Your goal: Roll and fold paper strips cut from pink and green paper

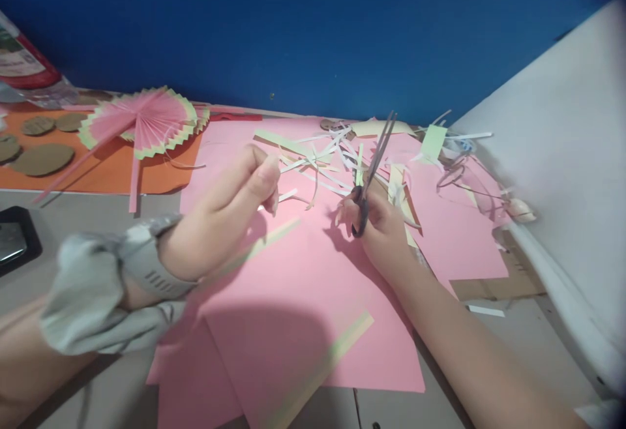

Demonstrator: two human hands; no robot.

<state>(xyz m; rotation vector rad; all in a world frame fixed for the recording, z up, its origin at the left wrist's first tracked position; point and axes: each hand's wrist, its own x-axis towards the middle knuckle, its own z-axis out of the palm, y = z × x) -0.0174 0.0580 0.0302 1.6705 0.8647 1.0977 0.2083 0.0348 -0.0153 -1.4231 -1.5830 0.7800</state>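
Observation:
My left hand (229, 210) hovers over the pink paper sheet (303, 305), its fingers curled and pinched together on a pink sheet with a pale green strip edge (264, 243). A grey watch and a grey scrunchie sit on that wrist. My right hand (379, 223) grips the handles of dark scissors (374, 168), blades nearly together and pointing up and away. Beyond the scissors lies a heap of white and green paper strips (332, 155).
A pink pleated paper fan (141, 119) lies on an orange sheet (107, 171) at the back left, with brown card discs (42, 158) beside it. A black phone (14, 240) is at the left edge. A white board (562, 175) slopes along the right. Blue wall behind.

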